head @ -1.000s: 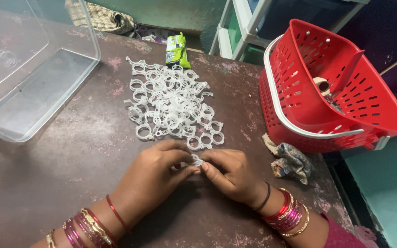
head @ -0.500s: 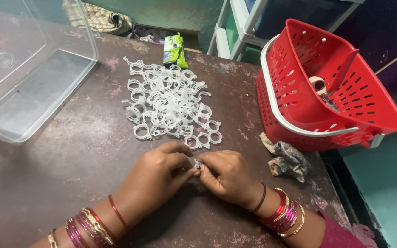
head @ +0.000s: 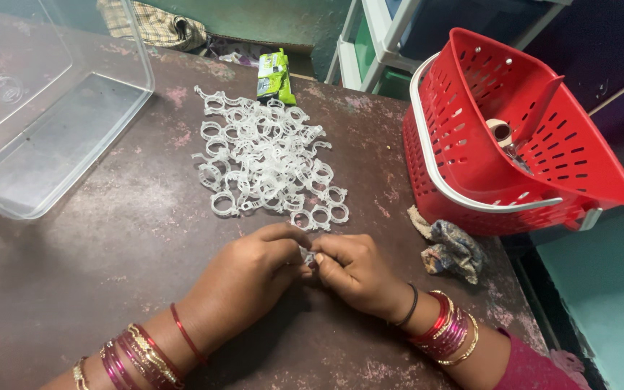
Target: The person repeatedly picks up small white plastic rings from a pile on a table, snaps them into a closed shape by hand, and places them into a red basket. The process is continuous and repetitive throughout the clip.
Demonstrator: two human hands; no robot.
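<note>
Hands, two, meeting at near centre of the brown table [head: 74, 289]: left hand [head: 243, 278] and right hand [head: 352, 271], fingertips pinched together on one small clear plastic ring piece [head: 309, 256], mostly hidden between them; both closed tight on it, fingers curled in. Bangles on both wrists, plus one thin black band on the right. Just beyond the fingertips, toward the far side, one heap of clear plastic rings [head: 265, 162], too many and too tangled to count, nearest rings lying just short of the knuckles and not touching them. One clear plastic tub [head: 45, 155] at far left, well apart from the hands. One red slotted basket [head: 471, 166] with a white handle at right, tilted, small items inside too unclear to name. One crumpled cloth scrap [head: 453, 249] just beside the basket's near corner, near the right hand. One green packet [head: 274, 74] at the far edge, past the heap.
</note>
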